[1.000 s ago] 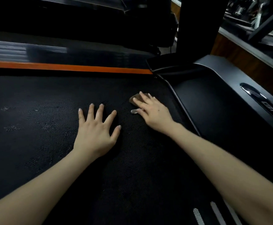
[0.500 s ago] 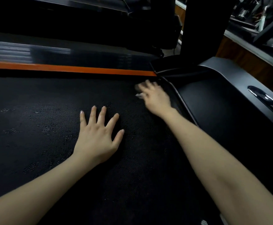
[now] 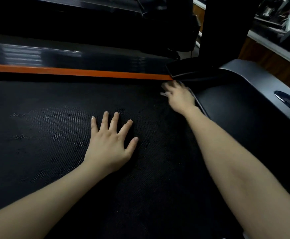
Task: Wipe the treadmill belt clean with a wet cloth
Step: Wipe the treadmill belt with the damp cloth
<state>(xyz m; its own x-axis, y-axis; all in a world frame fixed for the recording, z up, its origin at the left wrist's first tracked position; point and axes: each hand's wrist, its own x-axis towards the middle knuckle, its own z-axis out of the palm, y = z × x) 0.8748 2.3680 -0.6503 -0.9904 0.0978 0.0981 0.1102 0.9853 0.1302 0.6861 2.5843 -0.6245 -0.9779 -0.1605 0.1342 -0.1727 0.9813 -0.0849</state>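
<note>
Left hand (image 3: 109,144) flat on the treadmill belt (image 3: 46,135) near its middle, fingers spread wide, holding nothing, only as support. Right hand (image 3: 179,96) far in the belt's right corner, just beside the orange strip (image 3: 89,72) and the grey motor cover (image 3: 244,72); fingers too blurred to tell, wet cloth probably under them. From there, room to wipe only leftward along the strip or back toward the body.

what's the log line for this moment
left hand flat on belt | right hand blurred at far corner by orange strip | grip unclear
</note>
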